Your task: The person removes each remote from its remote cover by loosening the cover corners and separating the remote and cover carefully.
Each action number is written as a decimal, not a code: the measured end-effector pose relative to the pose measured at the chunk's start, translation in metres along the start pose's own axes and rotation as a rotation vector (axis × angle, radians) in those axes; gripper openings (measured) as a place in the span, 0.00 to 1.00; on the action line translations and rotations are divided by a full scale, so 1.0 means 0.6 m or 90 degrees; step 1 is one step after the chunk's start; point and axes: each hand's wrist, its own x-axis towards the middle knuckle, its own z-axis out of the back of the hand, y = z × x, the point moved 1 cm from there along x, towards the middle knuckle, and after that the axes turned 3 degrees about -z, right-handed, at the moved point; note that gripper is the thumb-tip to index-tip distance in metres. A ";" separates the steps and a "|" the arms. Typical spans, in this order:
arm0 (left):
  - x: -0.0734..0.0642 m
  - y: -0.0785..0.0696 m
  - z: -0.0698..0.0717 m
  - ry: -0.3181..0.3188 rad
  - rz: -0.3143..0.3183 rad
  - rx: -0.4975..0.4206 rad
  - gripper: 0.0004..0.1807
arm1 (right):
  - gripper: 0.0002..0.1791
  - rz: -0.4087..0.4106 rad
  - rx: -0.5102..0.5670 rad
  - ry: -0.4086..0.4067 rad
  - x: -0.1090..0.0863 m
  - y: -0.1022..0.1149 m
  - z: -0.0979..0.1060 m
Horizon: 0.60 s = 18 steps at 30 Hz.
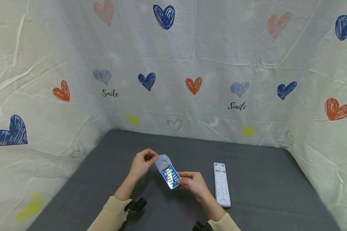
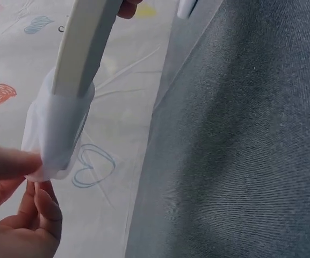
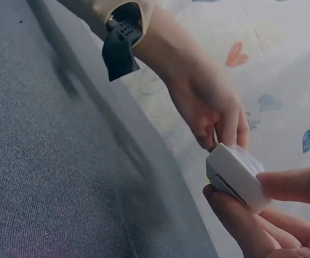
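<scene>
A small remote control (image 1: 171,178) with a blue face, pale buttons and white sides is held tilted above the table, between both hands. Over its upper end sits a clear plastic sleeve (image 1: 163,159), seen as milky film (image 2: 58,126) in the left wrist view. Thumb and fingers of the left hand (image 1: 141,164) pinch the sleeve's far end. The right hand (image 1: 195,185) grips the remote's bare lower end, thumb on one face and fingers behind, as the right wrist view shows at its white end (image 3: 243,180).
To the right of the right hand, a long white remote control (image 1: 222,184) lies face up on the dark grey tablecloth (image 1: 263,179). A white curtain (image 1: 167,106) printed with hearts hangs behind and along both sides. Black wrist cameras (image 1: 136,205) are strapped over beige sleeves.
</scene>
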 end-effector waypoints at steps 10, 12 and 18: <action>-0.003 -0.001 -0.011 0.054 0.005 0.004 0.05 | 0.20 0.003 -0.024 0.009 -0.001 -0.001 -0.004; -0.003 0.000 -0.012 0.063 0.011 0.008 0.07 | 0.20 0.000 -0.028 0.010 -0.001 -0.002 -0.004; -0.004 -0.004 -0.013 0.083 0.005 0.020 0.10 | 0.20 0.001 -0.050 0.029 -0.001 -0.002 -0.002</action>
